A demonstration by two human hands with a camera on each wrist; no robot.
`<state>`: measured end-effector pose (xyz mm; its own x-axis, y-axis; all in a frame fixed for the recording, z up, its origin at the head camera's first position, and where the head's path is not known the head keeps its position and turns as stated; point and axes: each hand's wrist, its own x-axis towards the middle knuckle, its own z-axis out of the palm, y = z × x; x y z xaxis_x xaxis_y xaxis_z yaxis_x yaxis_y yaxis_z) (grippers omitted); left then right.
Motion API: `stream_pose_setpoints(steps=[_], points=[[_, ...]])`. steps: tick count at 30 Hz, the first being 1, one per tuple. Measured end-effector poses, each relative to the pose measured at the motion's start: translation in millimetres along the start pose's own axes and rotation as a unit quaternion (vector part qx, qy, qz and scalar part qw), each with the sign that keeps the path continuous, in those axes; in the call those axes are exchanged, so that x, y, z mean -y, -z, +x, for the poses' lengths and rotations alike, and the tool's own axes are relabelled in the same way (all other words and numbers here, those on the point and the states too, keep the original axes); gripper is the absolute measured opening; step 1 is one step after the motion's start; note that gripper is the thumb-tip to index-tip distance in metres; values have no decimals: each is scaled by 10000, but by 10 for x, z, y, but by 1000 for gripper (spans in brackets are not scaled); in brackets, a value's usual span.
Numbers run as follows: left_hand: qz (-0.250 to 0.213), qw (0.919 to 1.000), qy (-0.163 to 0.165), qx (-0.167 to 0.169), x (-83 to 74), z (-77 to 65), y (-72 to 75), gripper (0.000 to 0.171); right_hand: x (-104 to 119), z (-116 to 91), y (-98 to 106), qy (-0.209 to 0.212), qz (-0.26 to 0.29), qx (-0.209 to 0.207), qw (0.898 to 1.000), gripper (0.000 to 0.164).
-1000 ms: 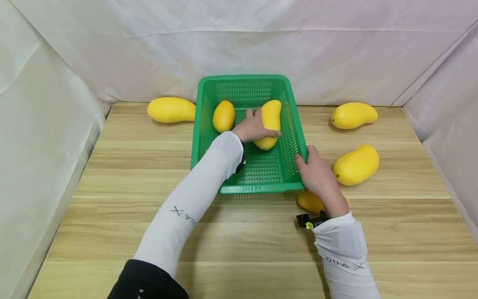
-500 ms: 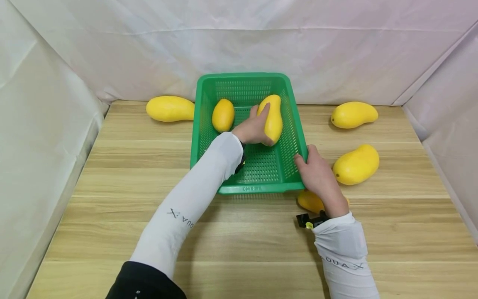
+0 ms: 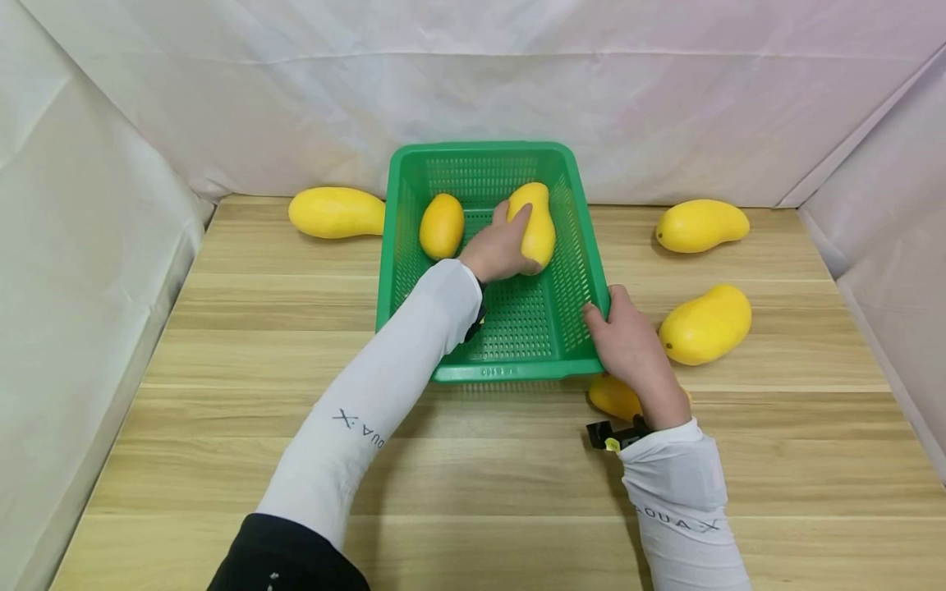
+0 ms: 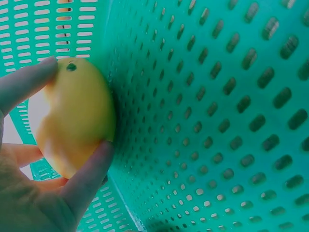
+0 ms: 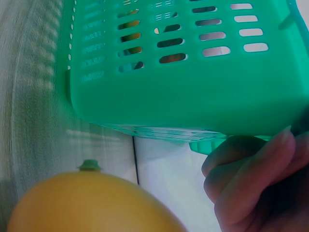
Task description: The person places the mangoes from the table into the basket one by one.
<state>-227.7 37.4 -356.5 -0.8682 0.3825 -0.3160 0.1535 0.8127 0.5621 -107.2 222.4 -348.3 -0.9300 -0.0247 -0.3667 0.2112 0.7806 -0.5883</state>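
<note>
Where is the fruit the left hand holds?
In the head view, the held fruit is in the basket, near its right wall, right of the other fruit inside.

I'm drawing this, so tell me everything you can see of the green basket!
The green basket looks plastic: slotted walls and floor, solid rim, rounded corners. It stands open-topped on the wooden table. One yellow fruit lies inside; the left hand holds another fruit in it. The right hand grips its rim.
</note>
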Motion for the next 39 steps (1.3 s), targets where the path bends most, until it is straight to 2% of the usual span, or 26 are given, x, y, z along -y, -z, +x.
stream_pose_setpoints(steps=[7,11,19,25,28,33,39], points=[[429,9990,68,-69,-6,-12,5,92,1,-3,2,3,-13,5,10000,48],[605,9981,97,25,-12,-19,2,93,-2,-9,5,-8,7,40,10000,48],[738,9972,-111,96,-77,-62,54,94,-17,-11,23,-5,27,49,10000,50],[888,9956,-287,107,-141,-124,119,86,-46,-5,29,-2,95,104,9999,53],[1103,9924,-534,88,-178,-182,134,80,-61,-4,27,-3,146,124,9998,54],[1434,9849,-924,300,-276,-349,109,73,-76,-11,40,-24,205,215,9996,55],[1654,9802,-1090,19,-384,-524,52,72,-96,-7,92,5,298,191,9994,55]])
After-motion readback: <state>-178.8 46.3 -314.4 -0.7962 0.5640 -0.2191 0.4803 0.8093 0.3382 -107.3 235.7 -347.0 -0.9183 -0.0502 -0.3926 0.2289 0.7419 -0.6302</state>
